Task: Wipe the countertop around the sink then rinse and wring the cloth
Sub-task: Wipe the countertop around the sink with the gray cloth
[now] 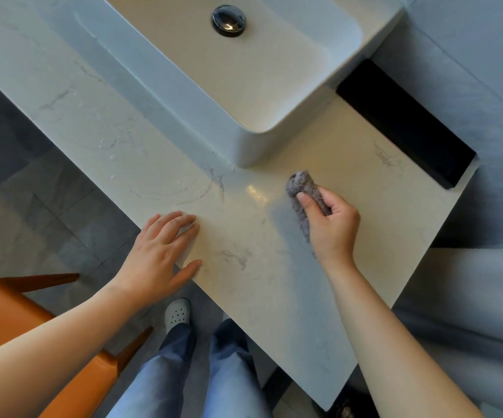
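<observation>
A grey cloth [300, 188], bunched up, lies against the pale marble countertop [244, 236] just in front of the white vessel sink [244, 86]. My right hand [331, 224] grips the cloth with curled fingers, thumb on top. My left hand [159, 251] rests flat on the countertop near its front edge, fingers straight and spread. Wet smears show on the countertop to the left of the sink. The sink has a dark round drain stopper [229, 20].
An orange chair [12, 318] stands at the lower left beside my legs. A black gap [407, 122] runs along the countertop's far right side by the wall. Grey tiled floor [33, 191] lies left of the counter edge.
</observation>
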Action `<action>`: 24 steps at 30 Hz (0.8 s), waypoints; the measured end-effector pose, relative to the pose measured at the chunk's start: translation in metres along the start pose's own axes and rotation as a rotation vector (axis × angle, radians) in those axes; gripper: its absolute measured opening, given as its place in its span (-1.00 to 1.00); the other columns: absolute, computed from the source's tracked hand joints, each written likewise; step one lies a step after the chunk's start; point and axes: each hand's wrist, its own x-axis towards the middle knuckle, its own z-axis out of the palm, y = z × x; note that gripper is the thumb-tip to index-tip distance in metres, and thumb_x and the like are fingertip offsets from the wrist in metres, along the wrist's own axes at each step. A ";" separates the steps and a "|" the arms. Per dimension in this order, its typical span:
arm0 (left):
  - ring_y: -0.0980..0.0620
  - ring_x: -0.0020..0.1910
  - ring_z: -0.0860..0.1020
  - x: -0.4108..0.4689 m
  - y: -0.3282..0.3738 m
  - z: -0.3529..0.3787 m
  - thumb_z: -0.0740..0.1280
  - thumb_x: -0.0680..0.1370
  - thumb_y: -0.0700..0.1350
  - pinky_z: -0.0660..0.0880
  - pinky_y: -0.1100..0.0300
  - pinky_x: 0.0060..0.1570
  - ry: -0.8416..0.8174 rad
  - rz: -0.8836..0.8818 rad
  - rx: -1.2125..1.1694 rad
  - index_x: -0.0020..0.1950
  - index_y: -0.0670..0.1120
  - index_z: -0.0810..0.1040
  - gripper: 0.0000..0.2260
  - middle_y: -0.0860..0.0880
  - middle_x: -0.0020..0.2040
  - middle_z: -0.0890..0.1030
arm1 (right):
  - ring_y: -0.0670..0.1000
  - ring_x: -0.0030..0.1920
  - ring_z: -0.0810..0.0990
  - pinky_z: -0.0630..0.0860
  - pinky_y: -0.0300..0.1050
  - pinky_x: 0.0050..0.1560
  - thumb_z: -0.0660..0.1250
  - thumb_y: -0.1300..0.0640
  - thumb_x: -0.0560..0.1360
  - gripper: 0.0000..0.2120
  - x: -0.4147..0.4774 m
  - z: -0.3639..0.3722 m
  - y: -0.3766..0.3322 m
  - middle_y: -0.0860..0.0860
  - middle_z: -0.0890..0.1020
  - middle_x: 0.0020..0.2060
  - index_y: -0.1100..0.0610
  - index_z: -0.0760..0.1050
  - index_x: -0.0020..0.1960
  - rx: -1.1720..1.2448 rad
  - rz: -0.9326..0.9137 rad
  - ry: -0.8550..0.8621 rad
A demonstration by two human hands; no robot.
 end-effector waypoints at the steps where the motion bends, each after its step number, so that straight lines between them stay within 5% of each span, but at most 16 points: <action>1: -0.14 0.39 0.35 0.000 0.000 0.000 0.21 0.50 0.20 0.25 -0.20 0.36 -0.001 0.001 0.004 0.36 -0.15 0.46 -0.43 -0.09 0.34 0.46 | -0.10 -0.25 0.55 0.50 -0.18 -0.16 0.40 0.06 0.43 -0.90 0.005 -0.005 0.004 -0.16 0.64 -0.29 0.05 0.65 -0.09 -0.033 0.019 0.015; 6: -0.14 0.38 0.34 0.000 0.000 -0.003 0.21 0.49 0.21 0.23 -0.16 0.38 -0.016 0.006 0.010 0.35 -0.15 0.47 -0.43 -0.09 0.34 0.45 | 0.05 -0.04 0.61 0.54 -0.08 0.00 0.40 -0.02 0.43 -0.70 0.009 0.002 0.035 0.01 0.69 -0.08 0.07 0.64 0.11 -0.225 0.070 0.037; 12: -0.13 0.33 0.37 0.004 0.002 -0.008 0.16 0.49 0.23 0.25 -0.10 0.35 -0.027 -0.014 0.003 0.31 -0.16 0.51 -0.42 -0.10 0.31 0.49 | 0.03 0.03 0.55 0.31 -0.38 -0.03 0.48 0.14 0.39 -0.69 -0.035 0.026 0.024 0.03 0.68 -0.04 0.08 0.63 0.14 -0.267 -0.009 0.007; 16: -0.16 0.31 0.39 0.004 0.006 -0.014 0.15 0.48 0.23 0.30 -0.13 0.31 -0.058 -0.005 0.015 0.30 -0.19 0.51 -0.40 -0.12 0.30 0.49 | -0.01 -0.05 0.63 0.55 -0.12 0.03 0.45 -0.07 0.36 -0.65 -0.059 0.022 0.022 0.00 0.68 -0.07 0.03 0.65 0.10 -0.143 0.096 -0.123; 19: -0.14 0.24 0.46 0.003 0.018 -0.016 0.15 0.49 0.19 0.38 -0.08 0.26 -0.072 0.061 -0.021 0.28 -0.18 0.52 -0.45 -0.10 0.24 0.53 | -0.03 -0.07 0.65 0.60 -0.04 -0.01 0.40 -0.10 0.38 -0.65 -0.073 -0.001 0.016 -0.02 0.69 -0.10 0.04 0.65 0.09 -0.003 0.117 -0.016; 24: -0.07 0.20 0.50 0.005 0.050 -0.008 0.16 0.53 0.16 0.46 0.01 0.21 -0.131 0.222 -0.129 0.28 -0.12 0.52 -0.52 -0.04 0.21 0.54 | -0.06 -0.03 0.66 0.57 -0.12 0.00 0.43 0.15 0.46 -0.82 -0.101 -0.059 0.013 -0.06 0.70 -0.09 0.05 0.64 0.06 0.082 0.155 0.214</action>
